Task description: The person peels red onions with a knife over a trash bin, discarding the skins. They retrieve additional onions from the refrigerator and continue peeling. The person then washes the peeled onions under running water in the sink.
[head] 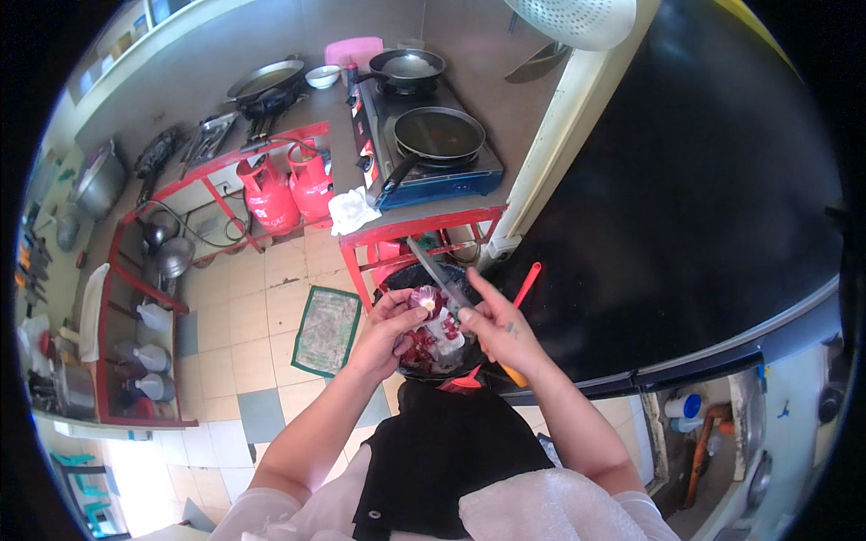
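My left hand holds a red onion between thumb and fingers, its pale root end showing. In my right hand is a kitchen knife with an orange handle, its blade pointing up and left beside the onion. Below both hands stands a black bin holding dark red onion skins and some whitish plastic. A red-handled tool leans at the bin's right side, and a red dustpan or brush part shows at its near edge.
Ahead, a two-burner gas stove carries two frying pans. Red gas cylinders stand under the counter. A green-edged mat lies on the tiled floor. A large black surface fills the right side; red-framed shelves stand left.
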`<state>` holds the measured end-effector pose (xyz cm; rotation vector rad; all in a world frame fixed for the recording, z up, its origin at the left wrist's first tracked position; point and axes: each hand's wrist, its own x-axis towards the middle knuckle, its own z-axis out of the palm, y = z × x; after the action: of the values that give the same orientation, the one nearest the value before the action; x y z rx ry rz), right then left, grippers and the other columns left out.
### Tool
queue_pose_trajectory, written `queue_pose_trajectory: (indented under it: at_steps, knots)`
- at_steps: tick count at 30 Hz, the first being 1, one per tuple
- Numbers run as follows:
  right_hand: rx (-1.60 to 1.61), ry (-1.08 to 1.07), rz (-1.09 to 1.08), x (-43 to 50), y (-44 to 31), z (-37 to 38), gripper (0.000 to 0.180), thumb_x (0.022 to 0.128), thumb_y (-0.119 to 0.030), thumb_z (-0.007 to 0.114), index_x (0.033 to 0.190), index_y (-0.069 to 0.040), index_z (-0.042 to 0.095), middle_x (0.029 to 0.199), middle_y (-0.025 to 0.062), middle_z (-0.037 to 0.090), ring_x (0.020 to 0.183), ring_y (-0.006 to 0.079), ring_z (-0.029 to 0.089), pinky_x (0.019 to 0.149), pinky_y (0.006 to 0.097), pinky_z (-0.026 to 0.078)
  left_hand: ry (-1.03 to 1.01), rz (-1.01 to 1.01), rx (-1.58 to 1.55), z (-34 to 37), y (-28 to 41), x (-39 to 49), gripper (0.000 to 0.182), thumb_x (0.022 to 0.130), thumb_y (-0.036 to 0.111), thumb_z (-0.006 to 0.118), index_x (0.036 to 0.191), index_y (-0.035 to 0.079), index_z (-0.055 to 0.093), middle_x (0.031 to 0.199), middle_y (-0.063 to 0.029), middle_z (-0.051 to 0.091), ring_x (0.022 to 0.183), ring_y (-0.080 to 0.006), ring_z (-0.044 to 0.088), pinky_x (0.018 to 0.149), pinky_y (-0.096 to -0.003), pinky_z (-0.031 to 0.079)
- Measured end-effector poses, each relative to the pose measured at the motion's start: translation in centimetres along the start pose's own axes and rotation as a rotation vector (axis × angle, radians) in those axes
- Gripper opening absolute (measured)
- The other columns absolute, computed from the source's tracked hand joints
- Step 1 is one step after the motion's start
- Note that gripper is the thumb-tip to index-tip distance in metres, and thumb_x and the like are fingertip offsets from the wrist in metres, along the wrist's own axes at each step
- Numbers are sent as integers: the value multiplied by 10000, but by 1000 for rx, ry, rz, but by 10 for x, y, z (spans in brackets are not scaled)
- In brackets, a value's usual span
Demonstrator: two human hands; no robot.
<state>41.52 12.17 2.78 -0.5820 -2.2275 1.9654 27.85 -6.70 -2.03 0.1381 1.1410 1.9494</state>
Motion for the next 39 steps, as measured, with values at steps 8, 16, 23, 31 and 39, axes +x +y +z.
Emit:
queue_pose_trajectory:
  at_steps: [8,16,23,31,39]
  knots:
    - [-152,-94,-137,-12,-4,13,643,1048,-191,675,1641,-139,432,1451,144,685,1225,144,667,1082,334,488,-49,121,18,13,2,6,384,984,42,729,1341,74,592,1205,-50,725,795,-8,627,484,-164,341]
    - [82,-71,42,-8,-8,7,372,1060,-171,677,1420,-123,600,987,21,693,690,64,587,605,253,485,-94,116,89,25,-5,3,365,987,113,758,1330,110,633,1161,8,717,827,-7,620,493,-182,314]
    - [105,-134,106,-10,-15,3,362,1066,-190,677,1419,-156,608,883,-9,607,582,52,496,491,234,389,-80,-105,95,5,0,9,378,972,120,774,1326,121,642,1162,12,723,862,-11,645,499,-181,310]
    - [106,55,190,15,-7,-17,379,1085,-258,646,1447,-156,597,867,11,576,560,71,534,454,241,415,-126,-80,28,-13,10,0,436,974,88,745,1390,116,616,1207,-9,716,882,-35,671,488,-180,316]
    - [-222,-147,-124,6,-3,0,657,1056,-247,664,1657,-168,411,1455,214,611,1269,268,606,1040,351,468,33,16,48,2,4,10,467,980,65,726,1423,61,577,1260,-68,710,1067,-133,718,549,-196,414]
